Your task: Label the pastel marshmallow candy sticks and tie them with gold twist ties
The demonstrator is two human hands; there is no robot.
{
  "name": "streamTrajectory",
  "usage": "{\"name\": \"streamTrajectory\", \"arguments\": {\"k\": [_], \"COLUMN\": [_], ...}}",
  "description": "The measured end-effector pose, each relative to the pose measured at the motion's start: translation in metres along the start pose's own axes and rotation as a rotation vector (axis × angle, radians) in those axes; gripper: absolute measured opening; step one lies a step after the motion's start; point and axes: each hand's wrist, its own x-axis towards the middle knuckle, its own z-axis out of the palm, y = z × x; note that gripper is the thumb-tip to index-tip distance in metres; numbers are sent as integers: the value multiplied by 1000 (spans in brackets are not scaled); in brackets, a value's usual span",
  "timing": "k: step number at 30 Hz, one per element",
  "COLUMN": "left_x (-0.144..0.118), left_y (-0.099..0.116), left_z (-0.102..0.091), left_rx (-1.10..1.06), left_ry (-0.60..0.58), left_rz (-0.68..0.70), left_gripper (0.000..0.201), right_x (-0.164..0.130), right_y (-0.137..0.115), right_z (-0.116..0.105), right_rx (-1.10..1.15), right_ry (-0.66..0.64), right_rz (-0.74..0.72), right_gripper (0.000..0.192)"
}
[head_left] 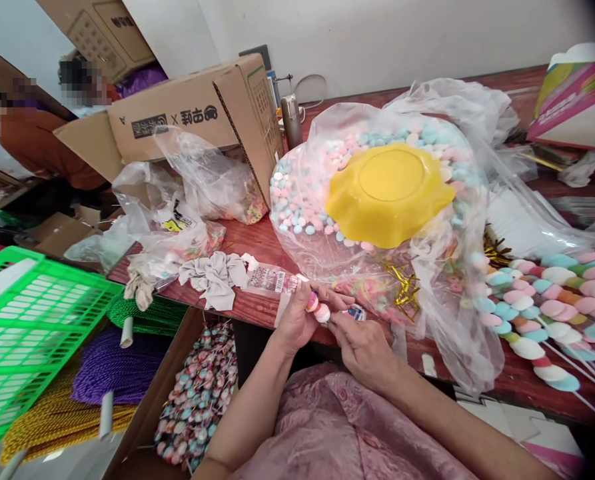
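In front of my body, my left hand (298, 321) closes around a short marshmallow skewer (321, 312) with pink, white and orange pieces. Its thumb lies along the stack. My right hand (370, 347) pinches at the skewer's lower end, and the fingers hide what is between them there. A small dark-blue printed piece (356, 312) shows just behind the right fingers. Left of my hands, a clear printed wrapper (267, 278) lies on the red wooden table (247, 240) beside a crumpled grey cloth (214, 277).
A yellow wavy bowl (390, 193) rests upside down on a plastic bag of marshmallows (297, 200). Finished marshmallow skewers (560, 310) lie at right. An open cardboard box (187, 127) stands back left. Below left are a green basket (42, 333) and a box of many skewers (200, 393). Two people work beyond.
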Motion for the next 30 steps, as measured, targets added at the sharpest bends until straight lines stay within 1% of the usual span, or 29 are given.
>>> {"name": "streamTrajectory", "arguments": {"k": [2, 4, 5, 6, 7, 8, 9, 10, 11, 12, 13, 14, 15, 16, 17, 18, 19, 20, 22, 24, 27, 30], "left_x": [-1, -8, -14, -22, -31, -40, -48, -55, -60, -62, -62, -60, -56, -52, -48, -43, -40, -37, -34, -34, -35, -37], "left_y": [-5, -7, -5, -1, 7, 19, 33, 49, 66, 82, 96, 107, 114, 118, 118, 116, 111, 106, 97, 91, 88, 89], "left_z": [-1, -3, -3, -3, -2, 0, 4, 9, 14, 20, 24, 28, 30, 30, 29, 26, 23, 18, 9, 2, -6, -10], "left_rx": [3, 88, 194, 353, 560, 796, 1041, 1256, 1412, 1553, 1715, 1876, 2020, 2143, 2231, 2279, 2281, 2238, 2048, 1808, 1506, 1325], "left_ry": [19, 53, 69, 71, 53, 27, -39, -109, -154, -223, -268, -304, -330, -348, -364, -376, -386, -392, -407, -445, -531, -599], "left_rz": [24, 53, 61, 76, 102, 158, 262, 411, 577, 704, 747, 733, 683, 609, 538, 471, 410, 358, 267, 206, 161, 147], "left_gripper": [50, 53, 53, 50, 43, 36, 30, 24, 28, 39, 48, 56, 57, 53, 45, 35, 26, 20, 16, 16, 18, 26], "right_x": [1, 5, 7, 9, 11, 13, 14, 15, 15, 15, 15, 15, 14, 14, 13, 12, 11, 9, 5, 1, -3, -3], "right_y": [3, 7, 10, 12, 13, 13, 12, 10, 6, 1, -4, -11, -17, -22, -27, -31, -34, -36, -38, -39, -43, -47], "right_z": [1, -4, -9, -15, -22, -29, -36, -42, -48, -53, -56, -59, -60, -61, -62, -61, -61, -61, -60, -60, -64, -73], "right_rx": [-21, -38, -48, -59, -71, -83, -91, -103, -122, -149, -185, -228, -277, -325, -368, -405, -431, -442, -426, -399, -406, -415], "right_ry": [45, 121, 166, 207, 236, 252, 258, 248, 223, 189, 153, 121, 97, 89, 98, 119, 141, 169, 210, 218, 191, 139], "right_rz": [-18, -34, -47, -65, -87, -111, -136, -162, -191, -229, -282, -348, -419, -490, -545, -581, -597, -597, -571, -541, -530, -526], "right_gripper": [23, 24, 23, 21, 19, 17, 15, 14, 13, 13, 14, 16, 18, 20, 21, 20, 20, 19, 16, 15, 17, 19]}}
